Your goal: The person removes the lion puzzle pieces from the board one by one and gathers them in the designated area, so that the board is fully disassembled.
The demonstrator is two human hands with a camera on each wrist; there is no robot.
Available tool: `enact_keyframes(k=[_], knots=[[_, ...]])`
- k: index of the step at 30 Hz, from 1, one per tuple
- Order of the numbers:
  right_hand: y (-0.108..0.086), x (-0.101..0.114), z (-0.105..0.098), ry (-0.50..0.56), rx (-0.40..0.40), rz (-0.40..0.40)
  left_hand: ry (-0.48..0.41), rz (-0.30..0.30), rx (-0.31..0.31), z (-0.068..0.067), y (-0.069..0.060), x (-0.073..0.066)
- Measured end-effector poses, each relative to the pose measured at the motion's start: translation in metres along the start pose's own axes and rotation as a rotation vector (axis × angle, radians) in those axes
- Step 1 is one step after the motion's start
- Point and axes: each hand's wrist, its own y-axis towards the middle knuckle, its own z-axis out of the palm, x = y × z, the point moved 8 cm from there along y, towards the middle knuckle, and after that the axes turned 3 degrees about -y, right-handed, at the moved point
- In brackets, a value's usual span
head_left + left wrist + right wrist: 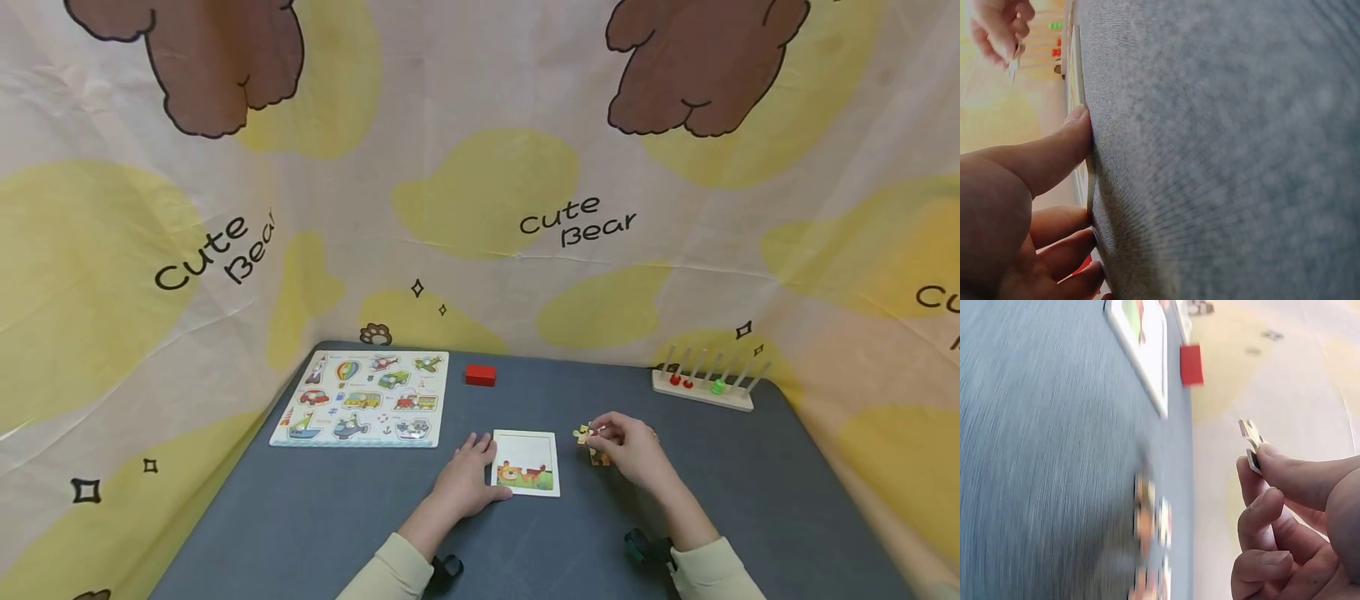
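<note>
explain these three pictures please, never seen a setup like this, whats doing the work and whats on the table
No machine here: a person works bare-handed. The wide picture comes from a camera worn on the head; the other two come from a camera on each wrist, so they look turned sideways. On the dark table lie a vehicle picture board, a red block, a peg stand with beads, a partly filled puzzle tray and loose puzzle pieces. The left hand touches the tray's edge; the right hand pinches a puzzle piece.
</note>
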Motion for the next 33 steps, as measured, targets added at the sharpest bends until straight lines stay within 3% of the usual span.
enact_keyframes(k=[11,17,26,33], knots=[[-0.011,-0.059,-0.042,-0.073,-0.044,0.089,-0.01,0.004,-0.008,-0.001,0.001,-0.001],[-0.019,-0.083,-0.055,-0.101,-0.026,0.155,0.003,0.013,-0.001,0.0,0.001,-0.001],[-0.024,-0.1,-0.062,-0.194,-0.005,0.193,0.016,0.025,0.007,0.001,0.0,-0.002],[-0.02,-0.094,-0.066,-0.199,-0.026,0.158,0.01,0.014,0.008,0.0,-0.001,-0.003]])
